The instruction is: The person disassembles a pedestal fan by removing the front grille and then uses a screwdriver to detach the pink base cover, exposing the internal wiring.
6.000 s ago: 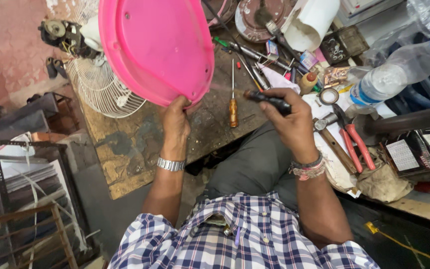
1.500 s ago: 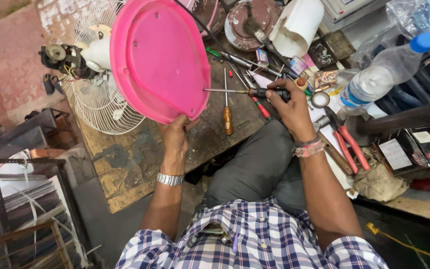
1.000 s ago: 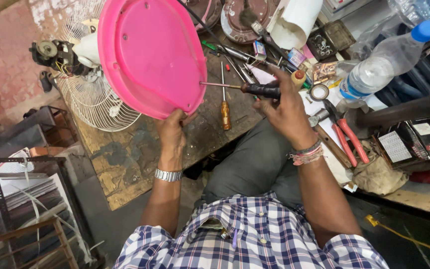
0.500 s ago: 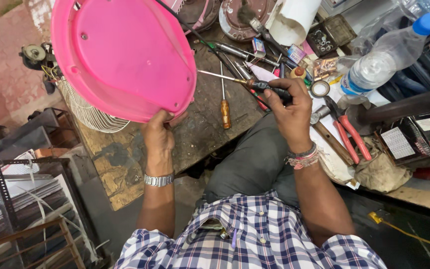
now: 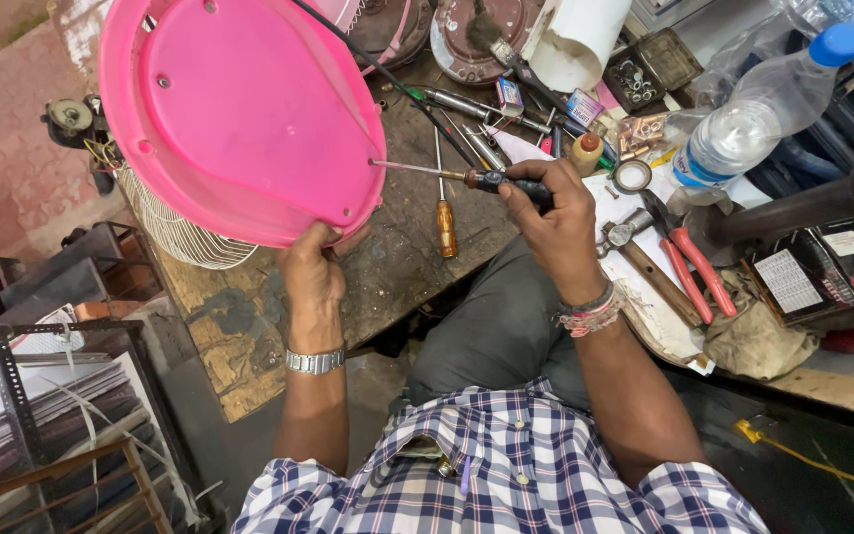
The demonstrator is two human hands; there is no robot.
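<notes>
The big round pink plastic fan base (image 5: 239,114) has swung up and tilted closer than it was a moment ago, its lower rim pinched in the left hand (image 5: 313,272), fingers curled tight on the edge above the worn wooden workbench (image 5: 397,267). The right hand (image 5: 555,213) grips the black-handled screwdriver (image 5: 447,175), whose tip now touches the base's right rim; earlier it hung just short, so the turning looks about to start
</notes>
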